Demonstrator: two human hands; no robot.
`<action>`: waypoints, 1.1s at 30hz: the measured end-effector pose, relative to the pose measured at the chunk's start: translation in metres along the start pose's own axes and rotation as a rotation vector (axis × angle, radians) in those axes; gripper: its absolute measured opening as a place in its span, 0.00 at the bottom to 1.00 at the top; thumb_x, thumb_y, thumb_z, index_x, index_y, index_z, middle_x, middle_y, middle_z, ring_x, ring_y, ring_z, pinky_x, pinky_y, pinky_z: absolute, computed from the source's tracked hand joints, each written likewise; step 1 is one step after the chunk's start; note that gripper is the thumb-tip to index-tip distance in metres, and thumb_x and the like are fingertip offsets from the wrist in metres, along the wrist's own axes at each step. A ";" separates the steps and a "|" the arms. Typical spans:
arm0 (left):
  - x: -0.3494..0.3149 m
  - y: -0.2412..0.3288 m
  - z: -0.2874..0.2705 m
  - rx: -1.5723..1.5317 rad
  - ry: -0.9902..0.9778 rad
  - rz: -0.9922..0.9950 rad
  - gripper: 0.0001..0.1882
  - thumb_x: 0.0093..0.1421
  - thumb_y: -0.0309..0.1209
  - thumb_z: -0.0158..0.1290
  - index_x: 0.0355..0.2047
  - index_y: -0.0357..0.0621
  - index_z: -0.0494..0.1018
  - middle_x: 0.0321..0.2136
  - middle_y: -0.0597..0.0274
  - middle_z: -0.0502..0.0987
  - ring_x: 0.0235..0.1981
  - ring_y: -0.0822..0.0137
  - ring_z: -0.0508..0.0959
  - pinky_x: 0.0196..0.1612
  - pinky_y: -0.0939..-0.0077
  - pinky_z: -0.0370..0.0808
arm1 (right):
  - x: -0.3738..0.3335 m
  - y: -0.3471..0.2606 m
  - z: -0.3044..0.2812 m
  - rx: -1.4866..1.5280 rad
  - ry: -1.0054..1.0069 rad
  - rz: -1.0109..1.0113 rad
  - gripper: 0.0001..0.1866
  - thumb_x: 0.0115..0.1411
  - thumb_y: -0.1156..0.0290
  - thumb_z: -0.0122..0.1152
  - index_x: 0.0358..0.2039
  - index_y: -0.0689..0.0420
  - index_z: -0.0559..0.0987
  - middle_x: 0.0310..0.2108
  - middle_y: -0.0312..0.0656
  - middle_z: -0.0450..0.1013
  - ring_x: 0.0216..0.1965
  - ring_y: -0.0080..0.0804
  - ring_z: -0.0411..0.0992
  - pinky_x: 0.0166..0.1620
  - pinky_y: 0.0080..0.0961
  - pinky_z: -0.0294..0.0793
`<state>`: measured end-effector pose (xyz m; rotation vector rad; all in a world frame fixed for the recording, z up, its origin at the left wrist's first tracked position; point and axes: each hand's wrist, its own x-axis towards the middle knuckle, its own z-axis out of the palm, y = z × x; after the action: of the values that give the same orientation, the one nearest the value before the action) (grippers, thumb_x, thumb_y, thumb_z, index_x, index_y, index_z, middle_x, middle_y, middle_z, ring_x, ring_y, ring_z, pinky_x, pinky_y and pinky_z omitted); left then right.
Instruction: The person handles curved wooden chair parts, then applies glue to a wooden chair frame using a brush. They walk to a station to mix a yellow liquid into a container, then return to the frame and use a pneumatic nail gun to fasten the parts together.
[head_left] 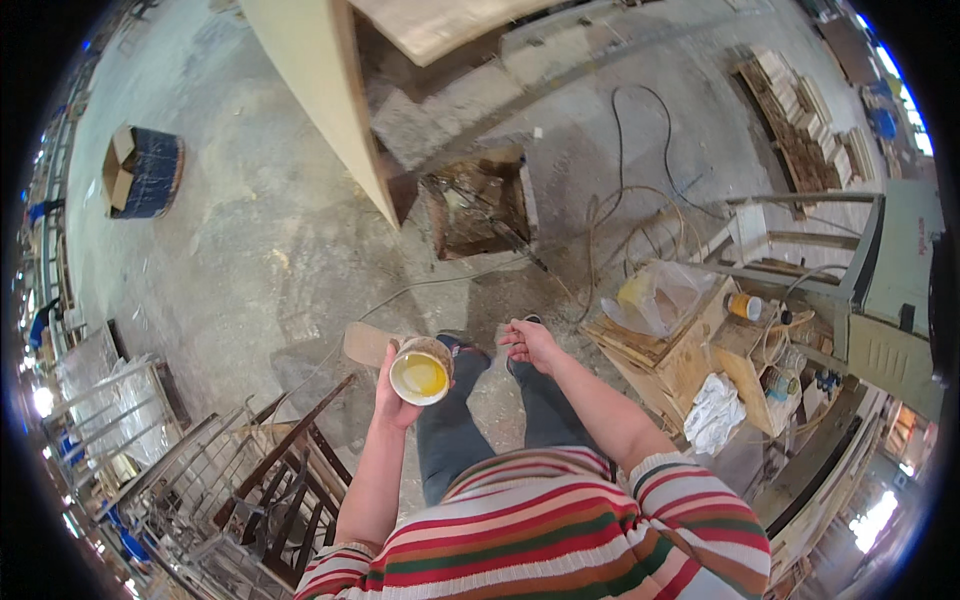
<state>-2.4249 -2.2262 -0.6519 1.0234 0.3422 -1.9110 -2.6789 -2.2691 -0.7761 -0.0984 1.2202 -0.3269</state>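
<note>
My left hand [396,398] is wrapped round a cup [445,372] with a pale rim and a rough brown outer side. Yellow liquid [420,376] lies in the bottom of the cup. A flat tan piece with a rounded end [368,343] sticks out beside the cup, at my left fingers; its kind does not show. To the right, apart from the cup, my right hand [528,342] is raised with its fingers curled together. Whether something small sits between those fingertips cannot be made out.
A large cream panel [315,90] rises ahead, near an open dirty box [480,205] on the floor. Hoses [620,190] trail to the right. A wooden crate [665,345] bears a plastic bag [655,298]. Metal frames [285,470] stand at left, a blue drum [150,175] farther off.
</note>
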 end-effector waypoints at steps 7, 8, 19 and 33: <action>0.115 -0.045 -0.020 -0.020 -0.123 -0.184 0.26 0.61 0.56 0.39 0.51 0.54 0.63 0.47 0.56 0.70 0.47 0.50 0.73 0.40 0.41 0.73 | 0.113 0.041 -0.080 0.354 0.217 -0.075 0.24 0.59 0.51 0.50 0.48 0.55 0.66 0.44 0.43 0.70 0.36 0.30 0.70 0.36 0.27 0.69; 0.130 -0.049 -0.030 0.005 -0.105 -0.195 0.26 0.61 0.56 0.39 0.51 0.54 0.63 0.47 0.56 0.70 0.47 0.50 0.73 0.40 0.41 0.73 | 0.137 0.042 -0.087 0.418 0.239 -0.089 0.26 0.59 0.51 0.51 0.51 0.55 0.65 0.48 0.44 0.68 0.40 0.32 0.70 0.39 0.29 0.70; 0.273 -0.021 -0.175 0.031 -0.039 -0.107 0.29 0.60 0.58 0.38 0.54 0.55 0.61 0.49 0.57 0.69 0.49 0.52 0.71 0.43 0.40 0.70 | 0.374 0.005 -0.159 1.352 0.460 -0.675 0.22 0.61 0.45 0.44 0.25 0.52 0.63 0.26 0.36 0.66 0.37 0.35 0.64 0.46 0.38 0.62; 0.360 0.054 -0.204 0.153 -0.235 0.255 0.23 0.64 0.48 0.35 0.53 0.50 0.63 0.49 0.59 0.70 0.49 0.57 0.72 0.46 0.41 0.71 | 0.259 -0.239 0.001 -0.370 -0.227 -1.365 0.33 0.57 0.56 0.55 0.58 0.61 0.59 0.35 0.47 0.70 0.37 0.24 0.69 0.39 0.21 0.65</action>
<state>-2.3616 -2.3471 -1.0460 0.8812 -0.0680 -1.8198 -2.6455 -2.5731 -0.9512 -1.2800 0.8077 -1.2191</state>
